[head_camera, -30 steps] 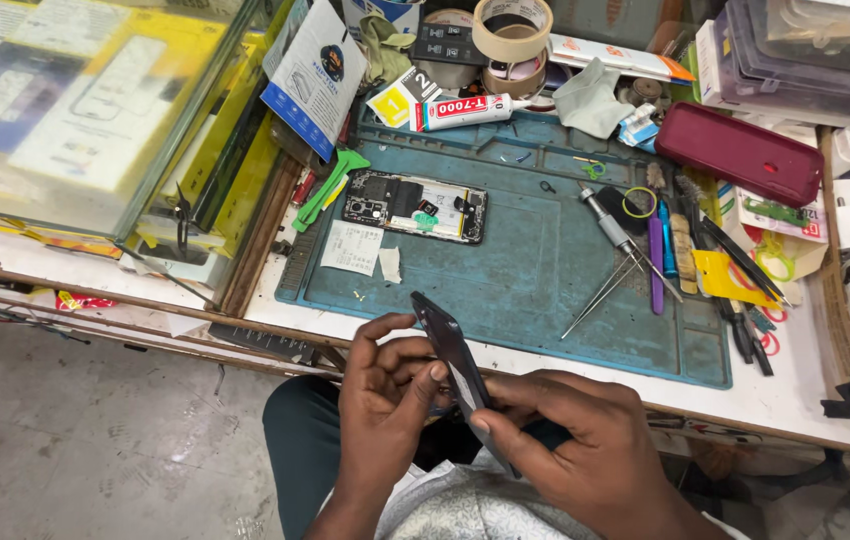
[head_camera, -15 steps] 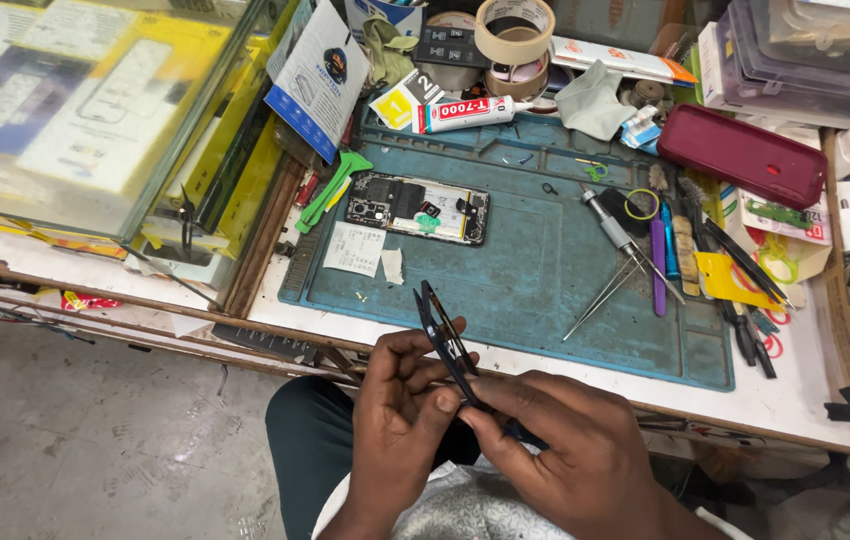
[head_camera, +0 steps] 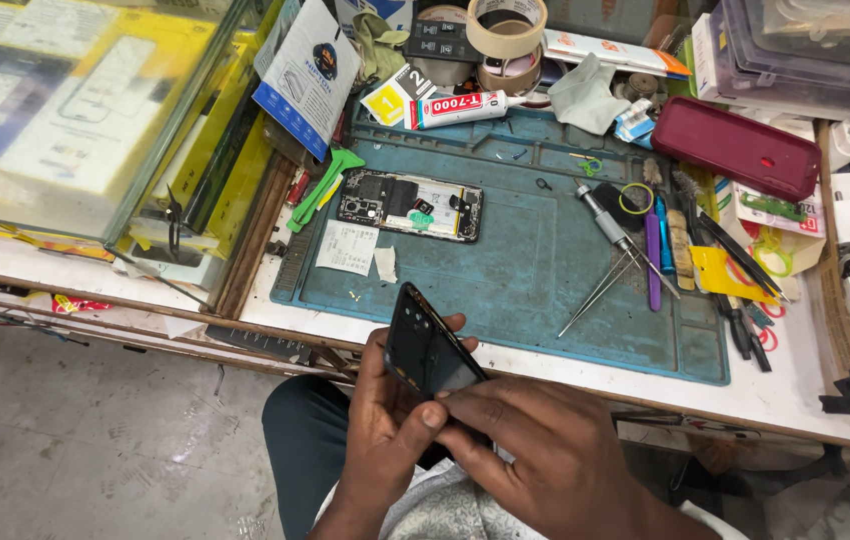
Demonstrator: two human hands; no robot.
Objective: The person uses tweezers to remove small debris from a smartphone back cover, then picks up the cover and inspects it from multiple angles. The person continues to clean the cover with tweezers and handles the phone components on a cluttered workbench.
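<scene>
Both hands hold a black phone back cover point(head_camera: 425, 350) over my lap, just in front of the bench edge. My left hand point(head_camera: 390, 420) cradles it from below and from the left, thumb pressed on its lower end. My right hand point(head_camera: 545, 450) grips the lower right part of the cover, fingers laid across it. The cover is tilted, its dark inner face turned toward me. On the teal work mat point(head_camera: 535, 270) farther back lies an opened phone point(head_camera: 410, 205) with its circuit boards showing, apart from both hands.
Tweezers point(head_camera: 610, 280), a screwdriver point(head_camera: 600, 215), a purple pry tool point(head_camera: 653, 260) and pliers lie at the mat's right. A maroon phone case point(head_camera: 740, 148), a glue tube point(head_camera: 465, 105) and tape rolls point(head_camera: 505, 30) sit at the back. A glass display case point(head_camera: 75, 110) stands left.
The cover has turned from nearly edge-on to showing its broad inner face. My hands have shifted their hold on it and stay in front of the bench.
</scene>
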